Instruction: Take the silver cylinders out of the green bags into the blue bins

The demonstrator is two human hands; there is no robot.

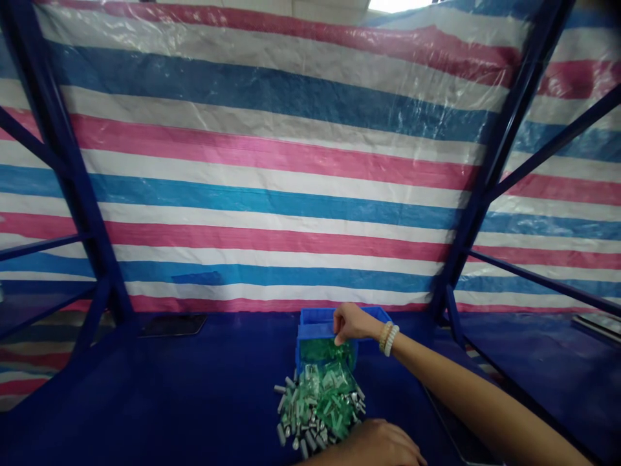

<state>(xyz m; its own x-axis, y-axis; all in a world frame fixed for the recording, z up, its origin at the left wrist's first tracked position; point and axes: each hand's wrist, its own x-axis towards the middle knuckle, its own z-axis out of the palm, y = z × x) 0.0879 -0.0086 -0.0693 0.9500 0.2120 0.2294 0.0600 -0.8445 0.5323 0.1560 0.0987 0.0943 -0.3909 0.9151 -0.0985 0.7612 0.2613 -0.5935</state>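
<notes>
Right hand (353,322) is curled over the front edge of the small blue plastic bin (315,330), fingers clamped on its rim, and the bin looks tipped forward toward me. I'm watching this from the head cam, so the angle is steep. Out of the bin's open mouth there's a heap of little green and silvery cylindrical parts (320,404) lying on the dark blue tabletop (194,395), some still inside the bin, most fanned out just in front of it. That wrist has a pair of beaded bracelets (388,338) on it, one pale and one yellowish.

Left hand (381,445) sits at the bottom edge of the picture, right beside the near side of the pile. Only the back of it shows, so I can't tell if it's gripping anything.

Further out: a flat dark rectangular thing (173,324) lies on the table at the back left. Blue metal frame posts (77,188) stand either side, with a pink, white and blue striped plastic tarp (272,162) stretched behind.
</notes>
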